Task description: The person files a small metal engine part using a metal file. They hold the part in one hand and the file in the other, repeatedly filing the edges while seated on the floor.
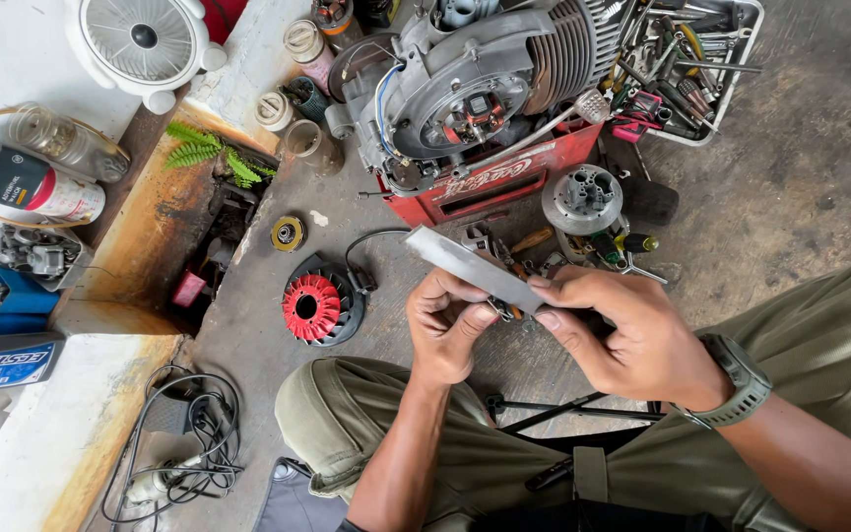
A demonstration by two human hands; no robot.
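— So what exactly is being held?

— A flat grey metal bar (470,268), something like a file or a strip of steel. It sits in the air above the person's lap, in front of the red crate (504,177) that carries the engine (485,89).

— Which hand has it?

— Both. The left hand (445,330) has its grip closed on the near end from underneath, thumb and fingers curled in. The right hand (632,340) pinches the same end from the side, fingertips pressed on the top face and edge. The far end sticks out free, up and to the left.

— How would you expect it to handle?

— Stiff, I'd judge; it shows no sag along its free length. It looks thin, so probably moderately light, but dense enough to tip toward the free end if held loosely. Bare metal in a workshop like this may be oily, so slippery is possible. The edges could be sharp.

— Best place to take it?

— Across the flat faces near the middle, not by the edges. The floor below has a red finned rotor (315,307) and loose tools (514,246), so a drop would land among them.
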